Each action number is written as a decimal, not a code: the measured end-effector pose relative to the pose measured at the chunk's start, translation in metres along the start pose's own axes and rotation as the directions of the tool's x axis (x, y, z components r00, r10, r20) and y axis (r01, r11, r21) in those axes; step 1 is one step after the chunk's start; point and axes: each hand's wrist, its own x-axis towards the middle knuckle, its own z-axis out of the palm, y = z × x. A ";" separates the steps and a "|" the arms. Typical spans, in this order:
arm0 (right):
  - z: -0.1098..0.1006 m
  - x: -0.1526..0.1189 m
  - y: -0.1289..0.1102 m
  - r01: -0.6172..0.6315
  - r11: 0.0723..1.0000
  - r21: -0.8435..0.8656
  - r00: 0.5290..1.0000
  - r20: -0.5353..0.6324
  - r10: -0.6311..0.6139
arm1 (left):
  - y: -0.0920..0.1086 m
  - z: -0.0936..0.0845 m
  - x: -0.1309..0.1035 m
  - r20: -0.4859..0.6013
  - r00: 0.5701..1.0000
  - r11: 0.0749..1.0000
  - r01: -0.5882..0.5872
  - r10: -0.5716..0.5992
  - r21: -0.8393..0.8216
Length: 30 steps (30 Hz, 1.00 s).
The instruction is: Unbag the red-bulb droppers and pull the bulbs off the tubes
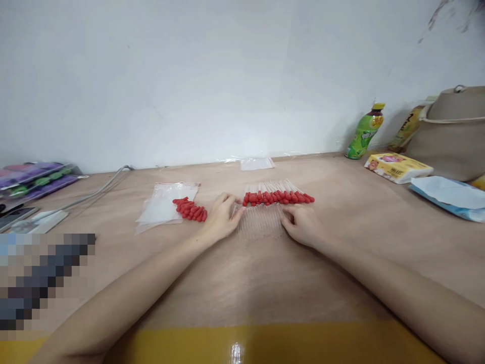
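Observation:
A row of red-tipped sticks [278, 197] lies on the brown table, their pale stems pointing to the wall. Just in front of the red tips is a row of clear thin tubes [261, 222]. My left hand [223, 216] touches the left edge of the clear tubes, its thumb and fingers apart. At their right edge rests my right hand [302, 224], fingers curled, the thumb near the tubes; whether it grips them is unclear. A smaller pile of red pieces [190, 210] lies left of my left hand, partly on clear plastic bags [162, 205].
A small clear bag [256, 164] lies by the wall. On the right are a green bottle [366, 131], a yellow tissue pack [397, 167], a blue-white packet [450, 196] and a beige bag [450, 136]. Purple and green packs [41, 179] and a grey cable [98, 191] are left.

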 end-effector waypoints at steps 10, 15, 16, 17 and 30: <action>0.000 0.001 0.002 -0.016 0.997 0.079 1.000 -0.011 0.017 | 0.002 0.018 0.048 0.072 0.997 0.983 -0.047 0.035 0.177; -0.003 0.002 0.001 -0.035 0.990 0.134 0.999 0.026 0.032 | 0.004 0.022 0.049 0.037 0.999 0.982 -0.035 0.029 0.187; -0.003 0.002 0.001 -0.031 0.990 0.138 0.999 0.026 0.028 | 0.004 0.023 0.049 0.020 0.999 0.983 -0.030 0.027 0.180; -0.003 0.002 0.001 -0.029 0.990 0.140 0.999 0.027 0.025 | 0.004 0.025 0.049 -0.004 1.000 0.986 -0.021 0.022 0.165; -0.001 0.005 0.010 -0.073 0.992 0.099 0.997 0.040 0.069 | -0.002 0.002 0.000 -0.306 0.942 0.957 0.051 -0.142 -0.286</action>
